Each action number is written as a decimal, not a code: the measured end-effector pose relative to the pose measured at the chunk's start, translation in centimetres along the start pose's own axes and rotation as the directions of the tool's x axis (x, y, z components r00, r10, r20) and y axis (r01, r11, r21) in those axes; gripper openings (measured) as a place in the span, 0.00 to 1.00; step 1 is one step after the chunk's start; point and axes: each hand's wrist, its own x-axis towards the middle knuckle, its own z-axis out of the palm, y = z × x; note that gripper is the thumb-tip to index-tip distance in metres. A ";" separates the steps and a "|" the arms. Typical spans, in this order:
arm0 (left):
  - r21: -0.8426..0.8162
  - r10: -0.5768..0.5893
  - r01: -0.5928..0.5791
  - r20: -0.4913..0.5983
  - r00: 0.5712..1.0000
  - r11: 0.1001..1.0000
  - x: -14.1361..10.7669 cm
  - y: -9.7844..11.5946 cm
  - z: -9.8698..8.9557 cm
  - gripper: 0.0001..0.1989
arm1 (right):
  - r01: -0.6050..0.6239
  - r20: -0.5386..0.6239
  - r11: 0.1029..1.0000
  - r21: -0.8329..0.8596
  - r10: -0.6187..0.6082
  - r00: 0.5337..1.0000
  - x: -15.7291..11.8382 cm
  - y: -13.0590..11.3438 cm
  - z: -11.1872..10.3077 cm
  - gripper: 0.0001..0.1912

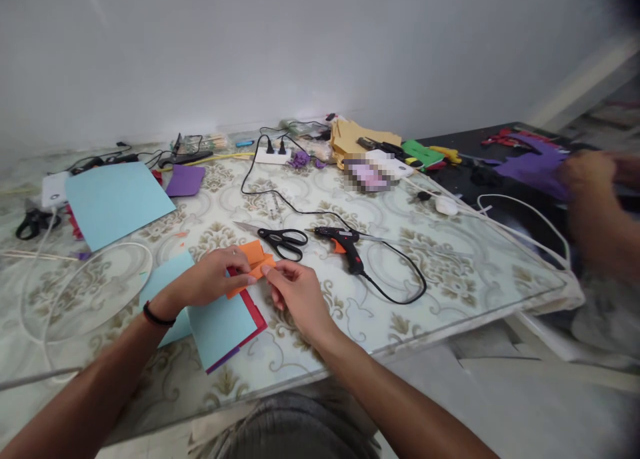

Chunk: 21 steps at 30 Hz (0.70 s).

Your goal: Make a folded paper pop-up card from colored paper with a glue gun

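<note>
A folded piece of orange paper (251,251) is pinched between my two hands, above the near part of the table. My left hand (220,274) grips its left side, with the fingers partly over it. At its right edge my right hand (295,290) is closed on the paper between thumb and forefinger. Beneath my left hand lie light blue paper sheets (223,326), with red paper (256,310) showing along their right side and a purple edge below. Black-handled scissors (283,241) rest just beyond my hands.
A black glue gun (345,240) lies to the right, its cord running to a white power strip (273,155). Light blue paper (117,199) and purple foam-like sheet (185,180) lie left. At far right another person's hands (593,176) hold purple material (535,166).
</note>
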 end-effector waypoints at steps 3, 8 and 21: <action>-0.003 0.010 -0.010 0.008 1.000 1.000 0.0 0.0 0.2 0.22 | 0.004 -0.020 1.000 0.017 -0.004 1.000 0.0 0.0 -0.1 0.19; -0.026 0.020 -0.020 0.011 1.000 0.999 0.1 -0.1 0.3 0.22 | -0.005 -0.043 0.999 0.047 0.007 0.999 0.1 0.1 -0.1 0.17; 0.029 0.048 -0.047 -0.032 0.998 0.998 0.2 0.3 0.8 0.20 | -0.043 0.017 0.999 0.000 0.043 0.999 0.2 0.0 0.0 0.20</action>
